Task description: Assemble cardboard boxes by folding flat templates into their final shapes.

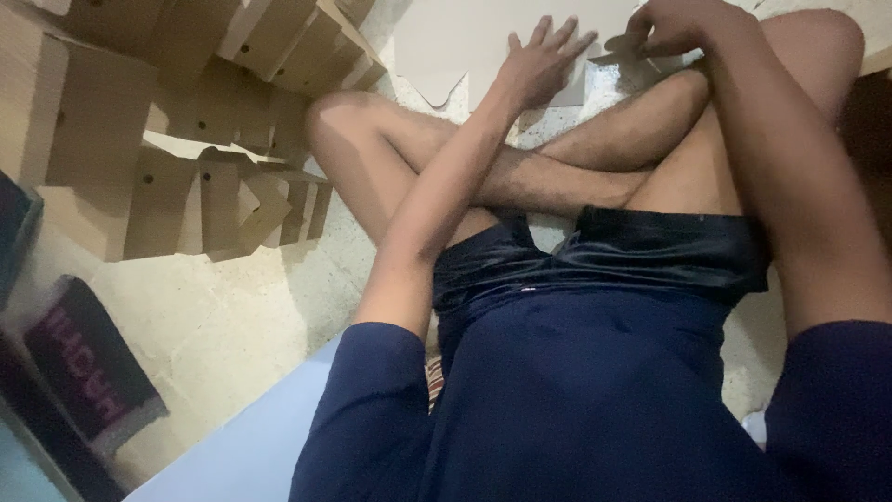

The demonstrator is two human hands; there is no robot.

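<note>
Pressing left hand (537, 63) flat on cardboard sheet (465, 42); right hand (671, 26) pinching flap.

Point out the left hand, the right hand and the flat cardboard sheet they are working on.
left hand (537, 63): head view, back of the hand.
right hand (671, 26): head view, knuckles.
flat cardboard sheet (446, 42): head view, bare middle of the panel.

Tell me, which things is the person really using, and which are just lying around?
In use:
- flat cardboard sheet, pressed down by the left hand
- its flap, pinched by the right hand

Lying about:
- folded cardboard boxes, stacked at the left
- dark mat on the floor
</note>
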